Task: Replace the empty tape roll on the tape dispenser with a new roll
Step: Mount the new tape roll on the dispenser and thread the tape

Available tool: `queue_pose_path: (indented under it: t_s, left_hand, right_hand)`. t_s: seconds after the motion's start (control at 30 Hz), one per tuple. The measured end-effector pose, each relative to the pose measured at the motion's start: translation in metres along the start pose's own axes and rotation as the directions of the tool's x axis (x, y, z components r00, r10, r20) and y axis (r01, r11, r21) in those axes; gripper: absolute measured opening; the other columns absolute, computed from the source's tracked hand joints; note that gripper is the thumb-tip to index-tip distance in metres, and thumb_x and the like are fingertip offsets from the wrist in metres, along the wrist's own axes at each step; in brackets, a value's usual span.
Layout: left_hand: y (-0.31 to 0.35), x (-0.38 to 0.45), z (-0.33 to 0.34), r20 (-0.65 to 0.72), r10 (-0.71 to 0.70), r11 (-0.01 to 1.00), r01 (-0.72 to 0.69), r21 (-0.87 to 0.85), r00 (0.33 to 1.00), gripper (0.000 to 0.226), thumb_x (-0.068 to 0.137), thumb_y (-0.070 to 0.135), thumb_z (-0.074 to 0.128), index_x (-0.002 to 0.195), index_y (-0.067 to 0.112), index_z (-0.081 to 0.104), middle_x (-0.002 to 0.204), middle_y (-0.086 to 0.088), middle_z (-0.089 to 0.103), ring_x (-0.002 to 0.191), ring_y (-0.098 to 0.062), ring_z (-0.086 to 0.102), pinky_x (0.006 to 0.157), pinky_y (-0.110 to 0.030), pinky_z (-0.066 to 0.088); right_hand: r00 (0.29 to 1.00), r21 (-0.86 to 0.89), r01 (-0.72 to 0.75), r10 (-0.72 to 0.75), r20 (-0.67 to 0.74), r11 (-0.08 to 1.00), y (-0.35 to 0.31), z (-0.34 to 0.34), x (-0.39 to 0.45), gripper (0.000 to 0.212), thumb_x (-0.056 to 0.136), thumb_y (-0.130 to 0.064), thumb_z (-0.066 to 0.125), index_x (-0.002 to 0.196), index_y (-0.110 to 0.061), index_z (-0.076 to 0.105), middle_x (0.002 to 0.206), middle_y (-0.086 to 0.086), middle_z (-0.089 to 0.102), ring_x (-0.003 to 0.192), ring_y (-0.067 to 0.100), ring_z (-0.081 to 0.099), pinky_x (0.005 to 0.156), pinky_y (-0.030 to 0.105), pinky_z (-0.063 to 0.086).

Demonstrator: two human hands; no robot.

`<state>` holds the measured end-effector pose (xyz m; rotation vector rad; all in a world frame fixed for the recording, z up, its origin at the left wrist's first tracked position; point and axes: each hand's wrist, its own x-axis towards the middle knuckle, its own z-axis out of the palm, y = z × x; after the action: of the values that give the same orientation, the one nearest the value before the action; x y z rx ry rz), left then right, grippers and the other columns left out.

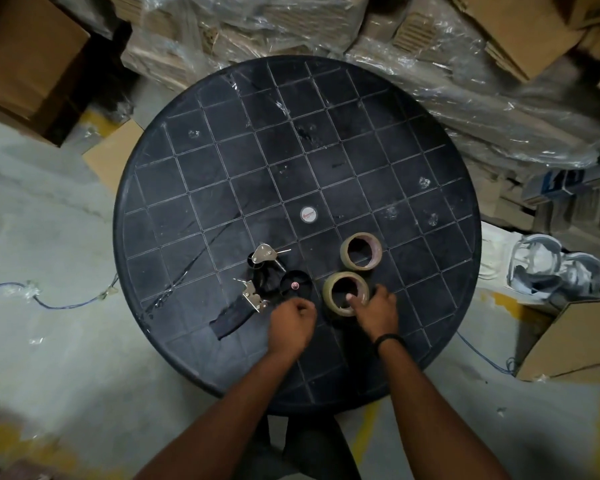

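A black tape dispenser [267, 282] with metal parts lies on its side on the round black table [222, 161], its black hub with a red centre showing. Two brownish tape rolls stand to its right: a far roll [361, 251] and a near roll [340, 289]. My right hand [374, 310] grips the near roll, thumb inside its core and fingers on its outer rim. My left hand [291, 323] is curled into a loose fist just in front of the dispenser's hub; I cannot tell whether it touches it. The dispenser's handle [231, 322] points toward the table's near left edge.
A small white cap [308, 214] marks the table's centre. Cardboard boxes [28, 64] and plastic-wrapped bundles [430, 64] crowd the floor behind and to the right. A blue cable [49, 303] runs over the concrete floor at left. Another box [575, 344] stands at right.
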<state>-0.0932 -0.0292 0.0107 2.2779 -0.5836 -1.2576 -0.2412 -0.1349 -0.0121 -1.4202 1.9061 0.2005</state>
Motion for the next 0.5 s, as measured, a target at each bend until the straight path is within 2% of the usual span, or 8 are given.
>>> queue_pose_path:
  t_s: [0.07, 0.13, 0.2, 0.3, 0.43, 0.5]
  left_hand:
    - [0.008, 0.003, 0.018, 0.197, -0.115, 0.993, 0.121, -0.016, 0.974, 0.020, 0.092, 0.032, 0.066, 0.093, 0.019, 0.081, 0.092, -0.005, 0.081, 0.090, -0.023, 0.075, 0.086, -0.032, 0.058]
    - [0.015, 0.008, 0.030, 0.232, -0.189, 0.970, 0.218, -0.109, 0.954, 0.032, 0.095, 0.040, 0.064, 0.081, 0.014, 0.078, 0.079, -0.007, 0.078, 0.075, -0.022, 0.071, 0.084, -0.036, 0.060]
    - [0.023, 0.010, 0.033, 0.243, -0.247, 0.894, 0.318, -0.316, 0.938, 0.039, 0.099, 0.041, 0.061, 0.075, 0.013, 0.072, 0.070, -0.005, 0.071, 0.066, -0.020, 0.064, 0.074, -0.036, 0.060]
    - [0.041, 0.006, 0.025, 0.324, -0.286, 0.715, 0.426, -0.553, 0.902, 0.041, 0.105, 0.042, 0.051, 0.089, 0.009, 0.071, 0.075, -0.004, 0.065, 0.062, -0.013, 0.057, 0.057, -0.024, 0.052]
    - [0.052, -0.004, 0.005, 0.377, -0.317, 0.651, 0.489, -0.581, 0.870, 0.073, 0.099, 0.067, 0.043, 0.102, 0.002, 0.075, 0.087, -0.011, 0.073, 0.069, -0.016, 0.065, 0.057, -0.024, 0.056]
    - [0.059, -0.008, -0.008, 0.357, -0.331, 0.645, 0.486, -0.590, 0.874, 0.074, 0.097, 0.069, 0.046, 0.103, 0.000, 0.073, 0.093, -0.015, 0.074, 0.066, -0.019, 0.068, 0.055, -0.027, 0.060]
  right_hand:
    - [1.000, 0.027, 0.022, -0.022, -0.019, 0.999, 0.002, 0.004, 0.007, 0.056, 0.087, -0.028, 0.069, 0.136, -0.007, 0.051, 0.132, 0.024, 0.059, 0.119, 0.042, 0.058, 0.096, 0.044, 0.049]
    - [0.999, 0.048, 0.025, -0.022, -0.049, 0.999, 0.004, 0.003, 0.007, 0.037, 0.088, -0.020, 0.062, 0.123, -0.009, 0.061, 0.120, 0.023, 0.066, 0.110, 0.041, 0.062, 0.090, 0.042, 0.050]
    - [0.995, 0.102, 0.034, -0.023, -0.102, 0.994, 0.009, 0.000, -0.004, 0.029, 0.089, -0.019, 0.060, 0.115, -0.007, 0.064, 0.112, 0.023, 0.068, 0.105, 0.041, 0.063, 0.086, 0.041, 0.050]
    - [0.977, 0.153, 0.100, -0.068, -0.202, 0.983, 0.018, -0.007, -0.028, 0.027, 0.093, -0.023, 0.058, 0.115, -0.009, 0.063, 0.109, 0.021, 0.068, 0.102, 0.040, 0.064, 0.083, 0.039, 0.049]
    - [0.952, 0.183, 0.199, -0.146, -0.269, 0.963, 0.013, -0.020, -0.053, 0.034, 0.097, -0.019, 0.056, 0.130, -0.012, 0.060, 0.121, 0.017, 0.063, 0.110, 0.033, 0.062, 0.086, 0.030, 0.043]
    - [0.941, 0.184, 0.253, -0.197, -0.276, 0.950, 0.006, -0.024, -0.063, 0.039, 0.096, -0.017, 0.056, 0.135, -0.017, 0.058, 0.128, 0.013, 0.060, 0.114, 0.029, 0.060, 0.091, 0.034, 0.047]
